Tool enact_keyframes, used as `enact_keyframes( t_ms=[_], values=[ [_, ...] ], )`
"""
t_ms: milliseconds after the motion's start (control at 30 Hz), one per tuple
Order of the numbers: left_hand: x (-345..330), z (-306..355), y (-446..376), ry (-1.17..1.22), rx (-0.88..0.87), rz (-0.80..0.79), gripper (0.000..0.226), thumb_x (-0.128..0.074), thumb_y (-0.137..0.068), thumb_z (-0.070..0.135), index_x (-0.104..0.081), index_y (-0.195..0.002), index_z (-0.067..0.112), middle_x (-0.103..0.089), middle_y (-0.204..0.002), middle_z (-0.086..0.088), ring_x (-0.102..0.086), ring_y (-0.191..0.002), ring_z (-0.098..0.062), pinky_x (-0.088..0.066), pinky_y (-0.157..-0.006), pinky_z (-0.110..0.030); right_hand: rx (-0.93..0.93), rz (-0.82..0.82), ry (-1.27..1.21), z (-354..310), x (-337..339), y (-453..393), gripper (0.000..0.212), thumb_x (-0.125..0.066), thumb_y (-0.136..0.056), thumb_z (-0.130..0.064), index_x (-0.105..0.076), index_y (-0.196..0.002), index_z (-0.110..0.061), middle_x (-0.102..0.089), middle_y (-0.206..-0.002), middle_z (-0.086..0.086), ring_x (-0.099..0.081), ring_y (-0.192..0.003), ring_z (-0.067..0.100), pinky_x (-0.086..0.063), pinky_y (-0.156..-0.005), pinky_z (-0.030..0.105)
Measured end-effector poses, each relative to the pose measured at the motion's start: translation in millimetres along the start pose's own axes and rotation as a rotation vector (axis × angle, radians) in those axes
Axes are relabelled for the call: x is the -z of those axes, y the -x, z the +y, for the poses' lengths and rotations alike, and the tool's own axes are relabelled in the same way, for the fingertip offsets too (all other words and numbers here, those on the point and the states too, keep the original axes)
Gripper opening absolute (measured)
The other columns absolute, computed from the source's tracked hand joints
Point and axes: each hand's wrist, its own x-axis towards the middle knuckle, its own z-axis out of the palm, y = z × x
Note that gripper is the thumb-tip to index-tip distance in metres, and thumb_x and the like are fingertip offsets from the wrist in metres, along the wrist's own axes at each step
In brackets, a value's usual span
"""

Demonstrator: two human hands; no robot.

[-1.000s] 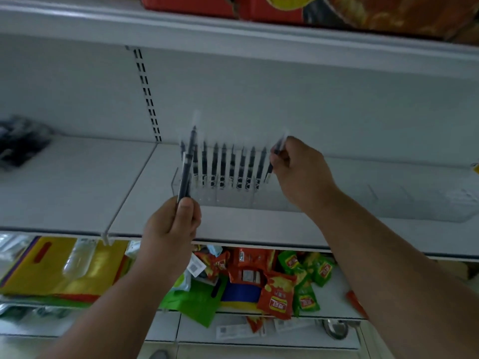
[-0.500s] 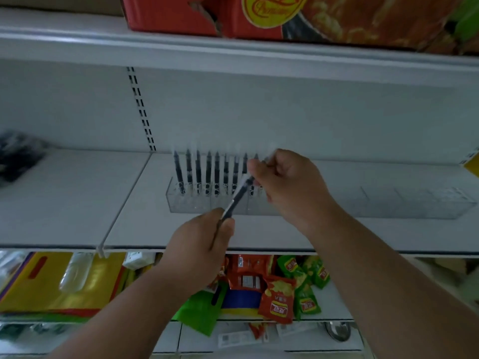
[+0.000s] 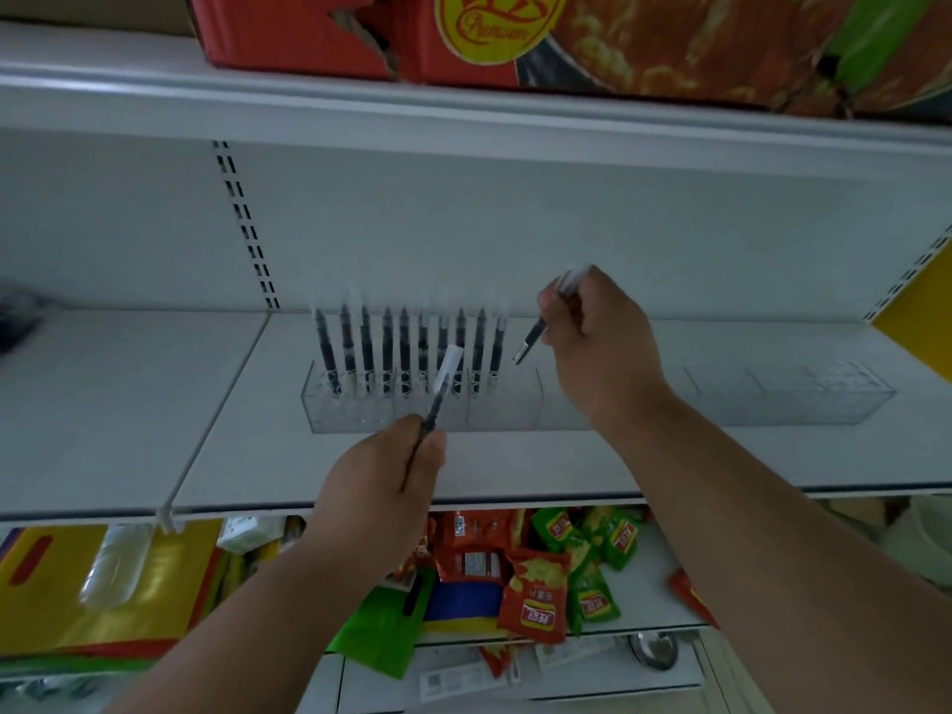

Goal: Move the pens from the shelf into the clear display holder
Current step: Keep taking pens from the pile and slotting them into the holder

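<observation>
- Now the clear display holder [image 3: 515, 404] stands on the white shelf [image 3: 232, 445], and a row of dark pens [image 3: 407, 347] stands upright in its left part, with the caps up.
- The right part of the holder, far to the right, shows only its clear dividers.
- The right hand [image 3: 597, 342] pinches one pen [image 3: 530, 342] with curled fingers; the pen is tilted, its dark tip points down and left, just to the right of the row and above the holder.
- The left hand [image 3: 381, 476], nearer, grips another pen [image 3: 438, 399]; its clear cap points up in front of the row.
- Below the shelf lie red and green snack packets [image 3: 541, 584].
- Above, a red carton [image 3: 515, 33] sits on the upper shelf.
</observation>
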Motion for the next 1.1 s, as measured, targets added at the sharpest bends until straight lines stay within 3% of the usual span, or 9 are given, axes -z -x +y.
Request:
enact_keyframes(
  t_ms=[100, 233, 433, 567, 700, 767, 900, 1000, 1100],
  values=[
    [1, -2, 3, -0.008, 0.011, 0.002, 0.03, -0.031, -0.097, 0.043, -0.047, -0.076, 0.027, -0.053, -0.061, 0.003, -0.049, -0.054, -0.01, -0.029, -0.049, -0.025, 0.05, -0.089, 0.123, 2, -9, -7, 0.02, -0.051, -0.1, -0.025, -0.048, -0.083, -0.016, -0.064, -0.085, -0.001, -0.058, -0.075, 0.014, -0.04, -0.065, 0.027],
    [2, -5, 5, 0.0, 0.044, 0.01, 0.029, -0.032, -0.098, 0.042, -0.049, -0.079, 0.027, -0.056, -0.063, 0.002, -0.052, -0.055, -0.01, -0.033, -0.05, -0.025, -0.04, -0.249, 0.278, 10, -22, -10, 0.021, -0.052, -0.1, -0.033, -0.053, -0.087, -0.016, -0.052, -0.07, -0.007, -0.049, -0.065, 0.011, -0.033, -0.06, 0.027],
    [8, -8, 5, -0.011, 0.041, 0.029, 0.031, -0.032, -0.098, 0.042, -0.05, -0.08, 0.025, -0.056, -0.063, 0.001, -0.051, -0.055, -0.012, -0.037, -0.05, -0.027, -0.078, -0.25, 0.248, 15, -23, -9, 0.019, -0.06, -0.095, -0.039, -0.057, -0.094, -0.02, -0.059, -0.081, -0.008, -0.057, -0.077, 0.012, -0.037, -0.063, 0.025],
    [8, -5, -2, -0.031, 0.0, 0.032, 0.032, -0.032, -0.097, 0.043, -0.05, -0.079, 0.023, -0.052, -0.061, 0.001, -0.048, -0.054, -0.01, -0.032, -0.049, -0.023, -0.06, -0.027, 0.093, 2, -11, 10, 0.022, -0.058, -0.093, -0.044, -0.06, -0.088, -0.023, -0.061, -0.08, -0.01, -0.056, -0.071, 0.004, -0.04, -0.058, 0.02],
    [-2, 6, -14, -0.072, -0.114, 0.009, 0.03, -0.029, -0.096, 0.046, -0.041, -0.074, 0.029, -0.047, -0.06, 0.005, -0.046, -0.055, -0.008, -0.031, -0.049, -0.025, -0.243, -0.34, -0.198, -22, -9, 27, 0.029, -0.061, -0.092, -0.043, -0.068, -0.08, -0.017, -0.068, -0.075, 0.005, -0.052, -0.055, 0.008, -0.043, -0.053, 0.02],
    [-8, 13, -20, -0.103, -0.161, -0.003, 0.028, -0.029, -0.097, 0.045, -0.037, -0.074, 0.031, -0.045, -0.062, 0.007, -0.045, -0.056, -0.007, -0.03, -0.05, -0.024, -0.324, -0.375, -0.374, -26, -7, 28, 0.024, -0.063, -0.094, -0.031, -0.069, -0.083, -0.01, -0.068, -0.072, 0.005, -0.051, -0.054, 0.009, -0.044, -0.051, 0.021],
    [-17, 17, -29, -0.172, -0.247, 0.016, 0.033, -0.022, -0.1, 0.047, -0.041, -0.08, 0.028, -0.043, -0.064, 0.009, -0.043, -0.057, -0.004, -0.03, -0.049, -0.026, -0.35, -0.317, -0.428, -23, 2, 28, 0.022, -0.063, -0.094, -0.023, -0.067, -0.086, -0.004, -0.062, -0.064, 0.011, -0.054, -0.051, 0.008, -0.039, -0.049, 0.02],
    [-14, 14, -35, -0.196, -0.352, 0.045, 0.034, -0.021, -0.099, 0.05, -0.045, -0.085, 0.031, -0.041, -0.069, 0.016, -0.044, -0.061, -0.002, -0.029, -0.053, -0.021, -0.345, -0.16, -0.45, -18, 8, 25, 0.021, -0.062, -0.095, -0.023, -0.063, -0.084, -0.005, -0.063, -0.064, 0.006, -0.056, -0.052, 0.007, -0.04, -0.051, 0.02],
    [-5, 1, -44, -0.264, -0.368, 0.161, 0.044, -0.026, -0.101, 0.042, -0.064, -0.103, 0.019, -0.058, -0.093, 0.006, -0.056, -0.084, -0.015, -0.044, -0.074, -0.03, -0.28, 0.087, -0.332, -5, 19, 14, 0.016, -0.06, -0.095, -0.028, -0.06, -0.084, -0.017, -0.069, -0.074, 0.001, -0.062, -0.057, 0.009, -0.047, -0.059, 0.029]
  ],
)
